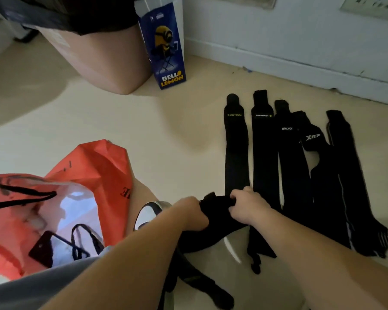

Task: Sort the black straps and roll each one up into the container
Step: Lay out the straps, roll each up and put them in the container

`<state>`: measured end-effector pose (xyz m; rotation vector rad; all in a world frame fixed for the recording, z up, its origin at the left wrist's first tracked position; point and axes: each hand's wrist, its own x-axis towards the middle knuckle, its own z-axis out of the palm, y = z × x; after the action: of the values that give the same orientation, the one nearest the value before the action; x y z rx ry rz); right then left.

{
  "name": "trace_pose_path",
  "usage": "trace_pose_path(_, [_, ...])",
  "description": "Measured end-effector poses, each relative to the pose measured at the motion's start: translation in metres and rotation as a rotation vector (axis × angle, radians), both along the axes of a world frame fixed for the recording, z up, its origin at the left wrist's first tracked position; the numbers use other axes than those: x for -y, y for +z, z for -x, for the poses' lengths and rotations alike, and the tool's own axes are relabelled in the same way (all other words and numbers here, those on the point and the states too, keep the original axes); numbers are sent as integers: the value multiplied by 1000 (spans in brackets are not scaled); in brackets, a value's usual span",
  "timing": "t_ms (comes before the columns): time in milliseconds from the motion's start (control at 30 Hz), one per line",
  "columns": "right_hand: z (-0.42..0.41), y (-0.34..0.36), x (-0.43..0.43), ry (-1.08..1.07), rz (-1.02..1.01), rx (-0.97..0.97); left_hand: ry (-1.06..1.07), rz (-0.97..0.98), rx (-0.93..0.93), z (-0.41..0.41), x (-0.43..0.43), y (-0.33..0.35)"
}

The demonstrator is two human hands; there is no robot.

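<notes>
- Far out at 8 o'clock, an orange plastic bag (94, 166) sits crumpled on the pale floor, with black handles poking out of it.
- Up at 11, a tan bin (103, 61); just beside it at 12 stands a blue "BELLO LEMON" paper bag (166, 48).
- Low centre, the left hand (192, 212) has its fingers curled tight around a bunched black strap (215, 211).
- That strap is soft, matte and crumpled between both hands, its tail trailing to 6 o'clock.
- The right hand (248, 205), at 3 o'clock of the left, pinches the strap's upper edge with curled fingers.
- At 3 o'clock, the laid-out straps (264, 153) lie flat side by side, long and black, with small logos near their far ends.
</notes>
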<state>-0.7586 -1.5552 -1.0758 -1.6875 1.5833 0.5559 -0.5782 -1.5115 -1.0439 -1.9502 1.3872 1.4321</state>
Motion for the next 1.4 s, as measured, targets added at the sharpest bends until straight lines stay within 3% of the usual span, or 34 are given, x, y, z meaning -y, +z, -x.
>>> trace_pose_path(267, [33, -18, -2, -202, -201, 169, -276, 187, 154, 32, -21, -56])
trace_pose_path(567, [39, -22, 19, -240, -311, 149, 112, 81, -37, 66, -5, -62])
trace_pose_path(867, [19, -47, 11, 139, -374, -231, -91, -301, -4, 49, 2, -5])
trace_pose_path(967, [23, -13, 15, 34, -336, -91, 20, -317, -86, 37, 14, 17])
trace_pose_path(1067, [35, 9, 19, -216, -321, 92, 266, -180, -206, 27, 28, 39])
trace_pose_path(1200, [37, 53, 21, -603, -450, 213, 521, 12, -410, 21, 42, 80])
trace_pose_path(1400, [45, 159, 35, -707, -466, 532, 656, 163, -553, 23, 44, 166])
